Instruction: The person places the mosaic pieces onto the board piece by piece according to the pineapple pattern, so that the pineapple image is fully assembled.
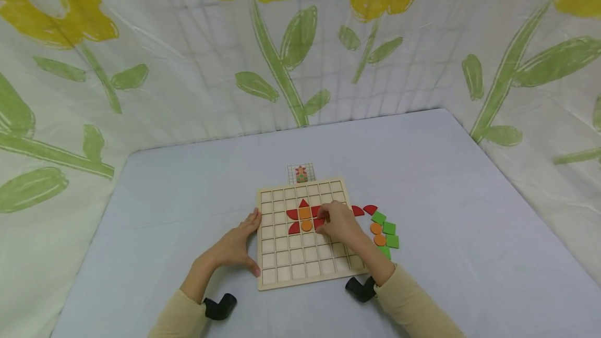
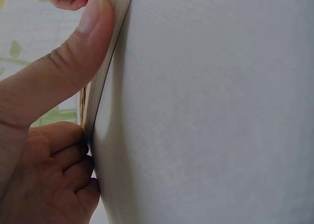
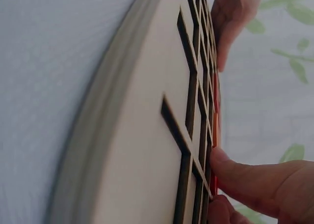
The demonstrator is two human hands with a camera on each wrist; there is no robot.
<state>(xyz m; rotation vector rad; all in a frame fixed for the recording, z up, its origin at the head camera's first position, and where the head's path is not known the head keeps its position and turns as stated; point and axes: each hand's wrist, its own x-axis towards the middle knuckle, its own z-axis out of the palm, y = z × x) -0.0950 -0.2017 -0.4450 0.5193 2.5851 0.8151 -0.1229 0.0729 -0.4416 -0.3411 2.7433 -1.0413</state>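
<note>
A square wooden grid board (image 1: 281, 258) lies on the table in the head view. Along its left edge my left hand (image 1: 235, 244) rests with thumb and fingers spread apart; the left wrist view shows the thumb (image 2: 73, 57) against the board's side (image 2: 100, 81). Over the middle of the board, my right hand (image 1: 341, 221) pinches a red quarter-circle piece (image 1: 319, 222), partly hidden by the fingers. Around it in the grid sit an orange square (image 1: 304, 213), an orange circle (image 1: 307, 225), a red triangle (image 1: 303, 203) and more red quarter-circles (image 1: 292, 214).
Right of the board lie loose green squares (image 1: 389, 228), orange circles (image 1: 376, 228) and red quarter-circles (image 1: 370, 209). A small pattern card (image 1: 301, 173) with a gridded picture lies behind the board. Black wrist mounts (image 1: 219, 306) show near both sleeves. A flower-painted curtain (image 1: 188, 93) borders the table.
</note>
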